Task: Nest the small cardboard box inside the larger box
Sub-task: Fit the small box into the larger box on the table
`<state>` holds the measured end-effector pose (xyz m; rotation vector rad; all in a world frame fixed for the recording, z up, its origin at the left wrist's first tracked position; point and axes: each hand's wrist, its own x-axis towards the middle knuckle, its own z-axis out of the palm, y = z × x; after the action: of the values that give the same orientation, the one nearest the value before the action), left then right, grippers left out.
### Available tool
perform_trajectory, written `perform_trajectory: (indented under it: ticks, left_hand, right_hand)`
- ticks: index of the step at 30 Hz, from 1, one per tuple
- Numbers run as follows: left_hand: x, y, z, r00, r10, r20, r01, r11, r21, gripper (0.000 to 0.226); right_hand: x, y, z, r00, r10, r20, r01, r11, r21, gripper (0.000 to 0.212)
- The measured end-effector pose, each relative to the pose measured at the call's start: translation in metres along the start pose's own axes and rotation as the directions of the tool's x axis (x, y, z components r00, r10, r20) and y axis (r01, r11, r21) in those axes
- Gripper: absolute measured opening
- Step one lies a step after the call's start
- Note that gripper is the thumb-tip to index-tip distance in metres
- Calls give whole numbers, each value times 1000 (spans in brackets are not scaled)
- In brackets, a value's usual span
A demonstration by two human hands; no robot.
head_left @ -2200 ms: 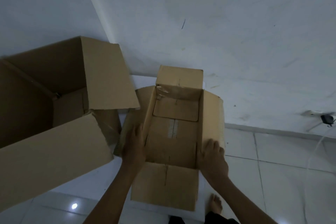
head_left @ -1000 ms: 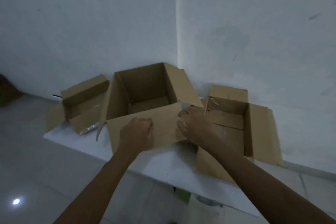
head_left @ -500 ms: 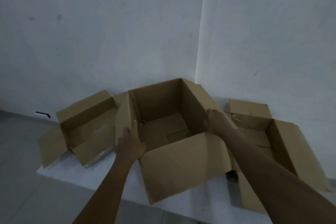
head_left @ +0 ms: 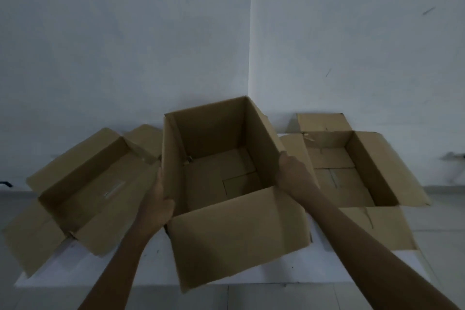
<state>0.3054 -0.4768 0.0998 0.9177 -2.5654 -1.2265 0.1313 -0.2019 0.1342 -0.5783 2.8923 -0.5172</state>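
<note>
Three open cardboard boxes stand in a row on a white table (head_left: pixel 75 274) in a room corner. The deep middle box (head_left: pixel 239 234) has its front flap hanging toward me. My left hand (head_left: pixel 161 206) grips its left wall, fingers inside the rim. My right hand (head_left: pixel 292 171) clasps its right wall. A wide, shallow box (head_left: pixel 100 196) sits to the left, touching the middle one. A narrower box (head_left: pixel 352 178) with its flaps spread sits on the right. All three interiors look empty.
White walls meet in a corner right behind the boxes. The table's front edge runs just below the middle box's hanging flap, with tiled floor (head_left: pixel 440 221) beyond it. A dark fitting (head_left: pixel 453 156) sticks out of the right wall.
My hands left the right-hand box and took hold of the middle box's side walls. Over the last half second that box has turned slightly and sits squarer to me.
</note>
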Motion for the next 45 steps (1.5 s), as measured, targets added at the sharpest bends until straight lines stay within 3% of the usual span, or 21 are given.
perform_trajectory:
  ticks: [7, 15, 19, 24, 28, 32, 36, 40, 45]
  left_hand:
    - [46, -3, -29, 996, 89, 8, -89, 989, 120, 79]
    - [82, 4, -31, 988, 157, -8, -155, 982, 103, 77]
    - [98, 7, -25, 971, 241, 0, -232, 936, 264, 76]
    - [104, 13, -24, 973, 224, 52, -215, 803, 556, 67]
    - [87, 17, -34, 974, 226, -28, -186, 860, 476, 50]
    - [50, 14, -48, 924, 295, -245, -157, 874, 459, 28]
    - [8, -9, -63, 862, 345, -371, -170, 887, 429, 24]
    - [-26, -59, -78, 906, 270, -326, -114, 897, 426, 32]
    - [-62, -128, -102, 984, 96, -150, 23, 766, 642, 27]
  right_hand:
    - [-24, -12, 13, 999, 47, -5, -47, 997, 65, 24]
    - [-2, -28, 18, 994, 104, -31, -101, 991, 86, 26]
    - [8, -29, 12, 991, 129, -36, -129, 992, 7, 29]
    - [11, -34, 14, 983, 183, -21, -183, 983, -10, 33]
    - [1, -48, 0, 976, 214, -39, -215, 976, -39, 28]
    - [-19, -93, -7, 983, -7, -184, 10, 1000, 13, 42]
    - [-38, -159, 11, 935, -285, -213, 318, 938, 140, 36]
    - [-63, -226, 46, 874, -472, -114, 486, 844, 227, 31]
    - [-103, -278, 100, 864, -495, 94, 404, 793, 456, 26]
